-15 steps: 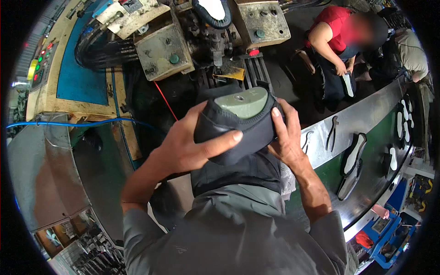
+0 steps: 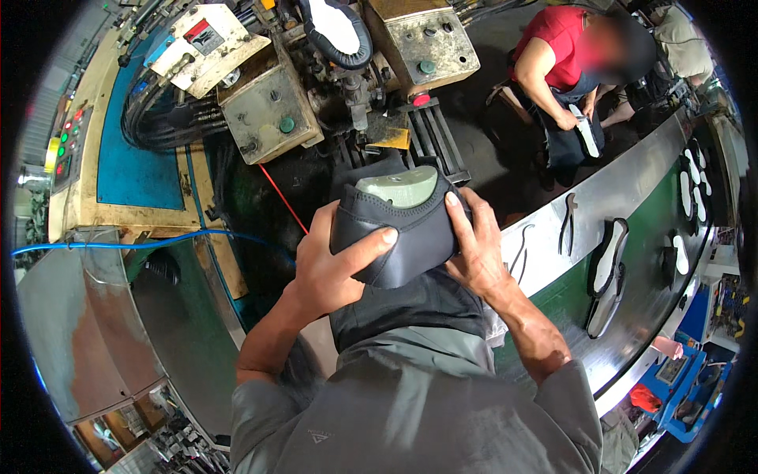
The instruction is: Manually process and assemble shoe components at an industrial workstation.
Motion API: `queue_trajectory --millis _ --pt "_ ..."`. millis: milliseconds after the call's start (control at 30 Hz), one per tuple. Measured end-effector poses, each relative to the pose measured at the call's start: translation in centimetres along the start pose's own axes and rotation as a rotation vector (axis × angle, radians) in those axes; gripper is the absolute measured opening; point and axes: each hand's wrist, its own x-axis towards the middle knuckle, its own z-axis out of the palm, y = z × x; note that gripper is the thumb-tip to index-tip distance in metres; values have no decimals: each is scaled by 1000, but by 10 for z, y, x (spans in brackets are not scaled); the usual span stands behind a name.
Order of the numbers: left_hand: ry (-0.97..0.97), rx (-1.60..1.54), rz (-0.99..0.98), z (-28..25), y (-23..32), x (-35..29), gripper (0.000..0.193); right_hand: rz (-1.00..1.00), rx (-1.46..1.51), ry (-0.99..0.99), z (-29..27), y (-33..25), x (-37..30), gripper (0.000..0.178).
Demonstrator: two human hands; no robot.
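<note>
A black shoe upper (image 2: 410, 249) is fitted over a pale green shoe last (image 2: 401, 188), whose top shows through the stitched collar. Both hands hold it in front of my lap. My left hand (image 2: 328, 265) grips its left side, the thumb lying across the dark material. On the right side my right hand (image 2: 476, 253) has its thumb by the collar edge and its other fingers wrapped around. The underside of the upper is hidden from me.
Ahead stands a machine with control boxes (image 2: 272, 110) and another lasted shoe (image 2: 335, 35) mounted on it. To the right, a metal-edged conveyor (image 2: 545, 237) carries pincers (image 2: 567, 223) and several shoe uppers (image 2: 608, 257). A co-worker in red (image 2: 557, 51) sits beyond, holding a shoe part.
My view has shifted slightly. The upper on its last is tilted a little more, showing more of its black side, and both hands keep their grip. The co-worker's hands have moved slightly.
</note>
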Motion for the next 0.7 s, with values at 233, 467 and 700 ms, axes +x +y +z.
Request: queue_trajectory --millis 233,467,700 --pt "-22 -183 -276 5 -43 38 55 506 518 -207 28 -31 -11 108" --pt "168 34 -317 66 -93 15 31 811 868 -344 53 -29 -33 100" --pt "33 -628 -756 107 -91 -27 69 789 886 -192 80 4 -19 94"
